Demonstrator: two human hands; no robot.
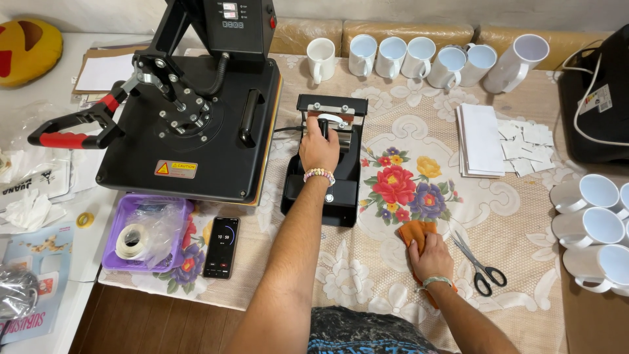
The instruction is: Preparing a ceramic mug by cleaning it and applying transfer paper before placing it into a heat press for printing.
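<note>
Left hand (318, 148) clasped around the mug press (324, 160) handle, right hand (430, 257) flat atop the orange cloth (414, 231).

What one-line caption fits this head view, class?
Left hand grips the mug press handle while right hand rests on an orange cloth.
</note>
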